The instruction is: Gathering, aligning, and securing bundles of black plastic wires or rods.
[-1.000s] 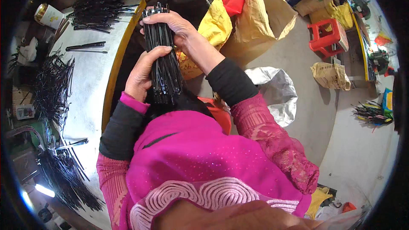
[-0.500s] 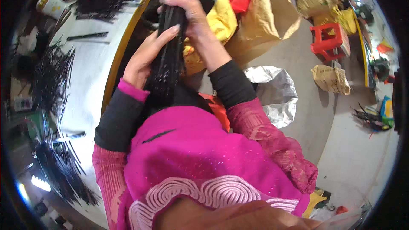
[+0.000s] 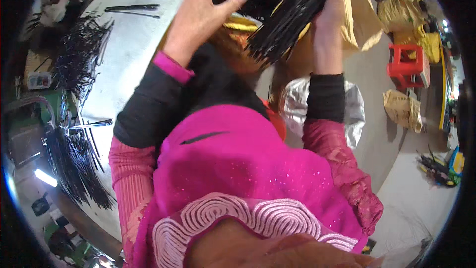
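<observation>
Against the earlier views, the left hand [image 3: 201, 17] has let go of the bundle of black ties [image 3: 290, 17]; its fingers [image 3: 233, 4] are spread and empty, just left of the bundle's lower end. That leaves one hand carrying it, so the squaring-up with both hands looks finished. Two loose heaps of ties [image 3: 77, 54] lie well left of those fingers on the table [image 3: 131, 54]. The right hand [image 3: 327, 10] grips the single bundle, fingers wrapped round it, tilted. One red stool [image 3: 407, 64] stands far right.
</observation>
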A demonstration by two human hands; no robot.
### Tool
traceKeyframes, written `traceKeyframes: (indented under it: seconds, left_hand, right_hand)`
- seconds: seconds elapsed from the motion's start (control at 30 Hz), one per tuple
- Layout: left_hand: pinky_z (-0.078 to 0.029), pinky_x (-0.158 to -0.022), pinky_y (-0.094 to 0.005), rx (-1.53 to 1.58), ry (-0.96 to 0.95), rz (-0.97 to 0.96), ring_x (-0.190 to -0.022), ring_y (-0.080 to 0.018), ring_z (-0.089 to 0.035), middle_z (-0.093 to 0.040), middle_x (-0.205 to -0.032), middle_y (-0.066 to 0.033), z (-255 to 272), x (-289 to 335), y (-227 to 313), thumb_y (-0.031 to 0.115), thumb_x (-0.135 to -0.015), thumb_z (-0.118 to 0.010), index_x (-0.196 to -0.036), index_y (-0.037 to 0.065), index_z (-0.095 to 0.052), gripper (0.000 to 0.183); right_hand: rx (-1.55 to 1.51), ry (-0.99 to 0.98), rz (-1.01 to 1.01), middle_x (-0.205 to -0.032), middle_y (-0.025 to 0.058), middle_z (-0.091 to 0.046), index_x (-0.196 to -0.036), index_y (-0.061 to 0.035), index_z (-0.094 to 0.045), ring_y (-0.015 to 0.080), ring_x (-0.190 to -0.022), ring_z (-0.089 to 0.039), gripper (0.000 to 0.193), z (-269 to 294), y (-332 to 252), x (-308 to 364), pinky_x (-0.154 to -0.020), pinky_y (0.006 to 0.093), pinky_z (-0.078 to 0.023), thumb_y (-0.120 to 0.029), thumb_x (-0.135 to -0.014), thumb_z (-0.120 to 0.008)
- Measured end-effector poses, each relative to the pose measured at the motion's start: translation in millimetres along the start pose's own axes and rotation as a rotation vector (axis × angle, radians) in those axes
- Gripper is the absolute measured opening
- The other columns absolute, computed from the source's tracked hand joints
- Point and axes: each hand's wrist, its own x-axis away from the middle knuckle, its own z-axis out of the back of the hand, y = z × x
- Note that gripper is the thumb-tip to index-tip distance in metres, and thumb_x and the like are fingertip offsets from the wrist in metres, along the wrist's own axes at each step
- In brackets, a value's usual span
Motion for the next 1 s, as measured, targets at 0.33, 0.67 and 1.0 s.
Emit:
traceKeyframes:
  seconds: [0.33,0.67,1.0]
  left_hand:
    - [-0.036,-0.099,-0.0380,-1.054,-0.030,-0.526,-0.119,-0.0277,-0.043,-0.044,-0.131,-0.0093,22,-13,-61,0.014,-0.074,-0.065,-0.128,0.014,-0.044,0.059]
    - [-0.033,-0.102,-0.0389,-1.033,-0.132,-0.588,-0.128,-0.0257,-0.034,-0.033,-0.140,-0.0047,30,-7,-78,-0.009,-0.066,-0.052,-0.133,0.017,-0.038,0.073]
    - [-0.037,-0.099,-0.0377,-0.979,-0.124,-0.591,-0.126,-0.0276,-0.036,-0.036,-0.139,-0.0071,36,-17,-79,-0.011,-0.065,-0.050,-0.127,0.012,-0.043,0.067]
  right_hand:
    - [0.407,0.378,0.246,-0.085,0.0108,-0.065,-0.109,-0.0009,-0.056,0.0212,-0.071,-0.064,0.040,158,-121,77,-0.064,0.0313,-0.051,-0.016,-0.073,-0.064]
    - [0.574,0.626,0.165,-0.086,0.0073,-0.061,-0.099,0.0011,-0.056,0.0184,-0.074,-0.060,0.039,298,-48,174,-0.070,0.0292,-0.049,-0.007,-0.064,-0.072]
    - [1.289,0.979,0.280,-0.089,0.0127,-0.062,-0.099,-0.0024,-0.057,0.0231,-0.082,-0.060,0.050,332,51,195,-0.077,0.0331,-0.047,-0.023,-0.057,-0.074]
